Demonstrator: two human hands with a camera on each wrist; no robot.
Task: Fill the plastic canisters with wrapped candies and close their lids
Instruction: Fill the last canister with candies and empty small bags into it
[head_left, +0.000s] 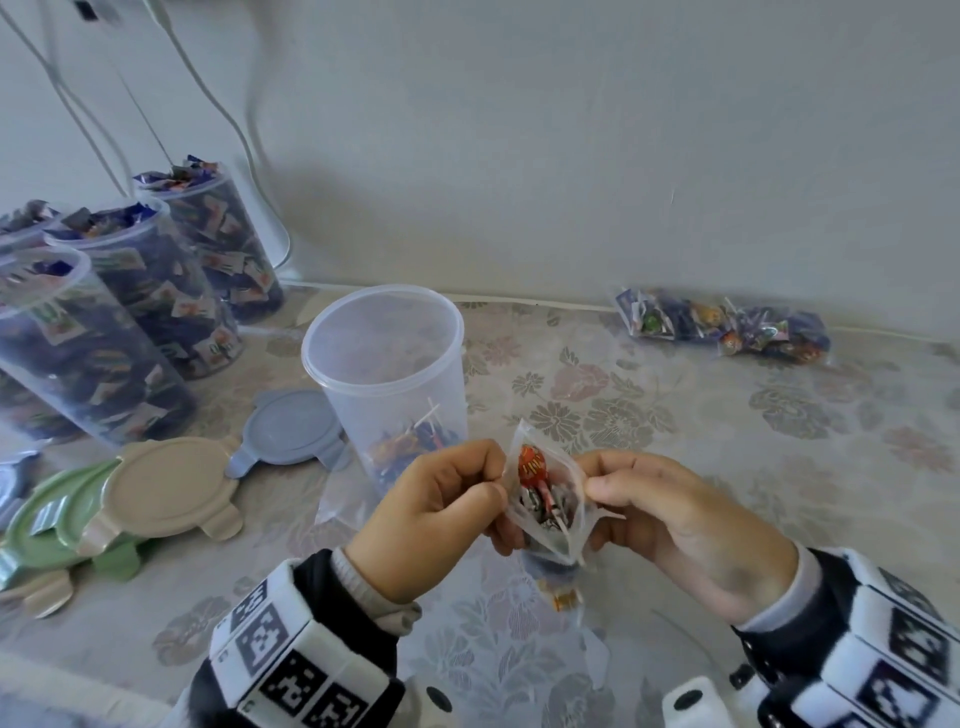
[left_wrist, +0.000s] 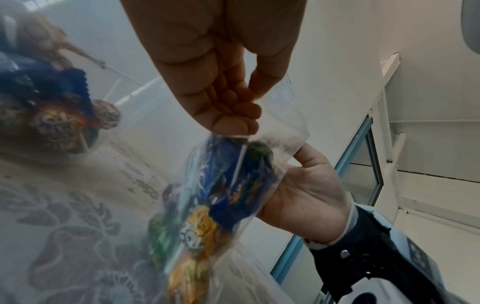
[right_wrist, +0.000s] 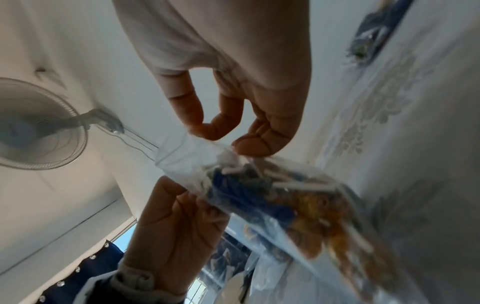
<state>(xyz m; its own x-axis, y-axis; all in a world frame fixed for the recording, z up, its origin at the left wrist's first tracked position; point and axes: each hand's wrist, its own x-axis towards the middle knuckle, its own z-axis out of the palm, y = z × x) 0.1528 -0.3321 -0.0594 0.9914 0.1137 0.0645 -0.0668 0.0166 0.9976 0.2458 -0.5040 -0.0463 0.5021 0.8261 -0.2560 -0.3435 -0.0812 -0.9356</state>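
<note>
- Left hand (head_left: 436, 512) and right hand (head_left: 670, 514) each pinch one side of the mouth of a clear bag of lollipops (head_left: 545, 499), pulling it apart above the floral tablecloth (head_left: 727, 467).
- Just behind stands an open canister (head_left: 387, 364), a few lollipops at its bottom.
- Filled canisters (head_left: 156, 291) and loose lids (head_left: 171, 488) sit far left.

No readable text on the blurred candy wrappers (head_left: 532, 467) or wrist markers (head_left: 291, 660).
</note>
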